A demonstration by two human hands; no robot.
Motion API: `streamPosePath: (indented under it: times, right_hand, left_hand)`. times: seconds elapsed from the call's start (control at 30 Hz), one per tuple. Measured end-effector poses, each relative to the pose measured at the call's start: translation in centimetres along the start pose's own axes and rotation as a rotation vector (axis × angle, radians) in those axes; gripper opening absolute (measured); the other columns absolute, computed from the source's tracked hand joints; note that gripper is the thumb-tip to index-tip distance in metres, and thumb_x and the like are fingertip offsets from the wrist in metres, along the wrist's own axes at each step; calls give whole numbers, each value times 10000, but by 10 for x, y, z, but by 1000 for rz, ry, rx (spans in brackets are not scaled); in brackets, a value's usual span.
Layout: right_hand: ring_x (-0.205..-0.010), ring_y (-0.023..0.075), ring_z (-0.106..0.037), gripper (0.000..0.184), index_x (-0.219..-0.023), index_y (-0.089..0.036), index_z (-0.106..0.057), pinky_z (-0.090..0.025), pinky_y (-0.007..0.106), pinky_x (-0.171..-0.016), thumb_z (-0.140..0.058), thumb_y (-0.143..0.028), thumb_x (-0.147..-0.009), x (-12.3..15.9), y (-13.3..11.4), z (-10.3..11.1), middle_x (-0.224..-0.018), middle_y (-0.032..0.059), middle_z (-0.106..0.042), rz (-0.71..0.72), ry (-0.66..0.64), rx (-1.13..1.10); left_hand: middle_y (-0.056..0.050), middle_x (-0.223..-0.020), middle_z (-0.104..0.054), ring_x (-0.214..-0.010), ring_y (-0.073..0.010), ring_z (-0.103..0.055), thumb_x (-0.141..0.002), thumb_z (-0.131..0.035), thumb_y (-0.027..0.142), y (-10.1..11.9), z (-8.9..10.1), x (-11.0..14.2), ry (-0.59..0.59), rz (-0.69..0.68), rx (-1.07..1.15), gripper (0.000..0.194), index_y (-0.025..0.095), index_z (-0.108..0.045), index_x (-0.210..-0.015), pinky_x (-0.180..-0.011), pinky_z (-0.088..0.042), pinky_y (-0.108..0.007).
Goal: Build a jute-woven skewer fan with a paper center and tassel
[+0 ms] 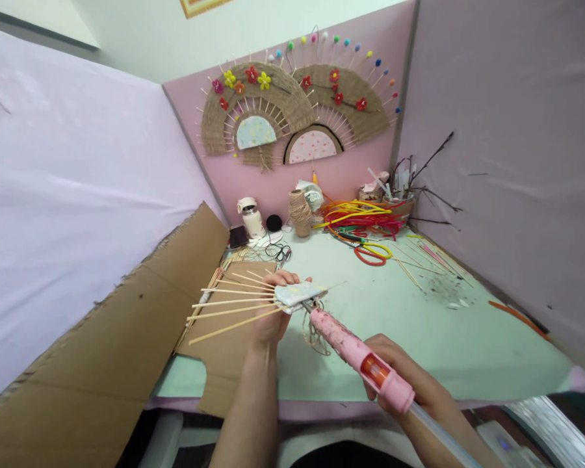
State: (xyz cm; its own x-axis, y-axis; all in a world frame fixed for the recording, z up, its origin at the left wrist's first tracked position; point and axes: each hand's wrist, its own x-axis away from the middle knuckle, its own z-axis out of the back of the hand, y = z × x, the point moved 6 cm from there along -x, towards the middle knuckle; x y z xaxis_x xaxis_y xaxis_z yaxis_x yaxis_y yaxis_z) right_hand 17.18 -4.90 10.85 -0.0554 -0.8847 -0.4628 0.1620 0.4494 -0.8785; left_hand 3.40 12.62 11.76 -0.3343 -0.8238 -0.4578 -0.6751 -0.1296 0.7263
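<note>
My left hand (272, 311) is closed on a half-made fan (299, 294): a small pale half-disc of card with several wooden skewers (234, 305) fanning out to the left and loose jute strands (316, 335) hanging under it. My right hand (409, 383) grips a pink glue gun (358, 354) with a clear glue stick out of its back. The gun's tip touches the right edge of the card piece.
Large cardboard sheets (127, 338) lean at the left. At the back of the green table (443, 338) stand a jute spool (299, 211), a white bottle (251, 218), a pile of coloured strips (361, 218), twigs and loose skewers (414, 257). Two finished fans (292, 107) hang on the pink wall.
</note>
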Motion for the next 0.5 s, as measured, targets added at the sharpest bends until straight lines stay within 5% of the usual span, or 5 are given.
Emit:
streamPosePath:
  times: [0.5]
  right_hand:
    - [-745, 205, -575, 259, -1069, -263, -610, -490, 314, -669, -472, -453, -962, 2, -8, -3, -881, 56, -596, -27, -43, -41]
  left_hand:
    - [3, -863, -564, -873, -147, -579, -659, -875, 303, -1, 2, 1, 8, -2, -34, 260, 229, -652, -768, -1005, -516, -515]
